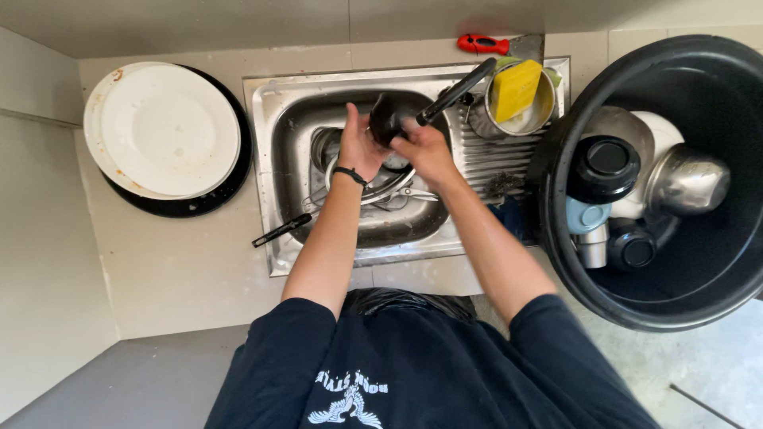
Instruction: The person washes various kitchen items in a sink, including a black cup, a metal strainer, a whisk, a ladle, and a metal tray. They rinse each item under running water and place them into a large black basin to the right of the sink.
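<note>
Over the steel sink (282, 119), both my hands hold a black ladle (391, 117). My right hand (425, 151) grips its long black handle, which points up and to the right. My left hand (359, 147), with a dark band at the wrist, presses against the ladle's rounded bowl. Below my hands, several metal dishes and utensils (389, 191) lie in the sink basin. A black-handled utensil (282, 230) sticks out over the sink's front left corner.
A stack of white plates (163, 131) on a black pan sits left of the sink. A metal pot with a yellow sponge (517, 87) stands on the drainboard. A large black tub (715, 262) at right holds bowls, cups and lids. A red-handled tool (481, 44) lies behind the sink.
</note>
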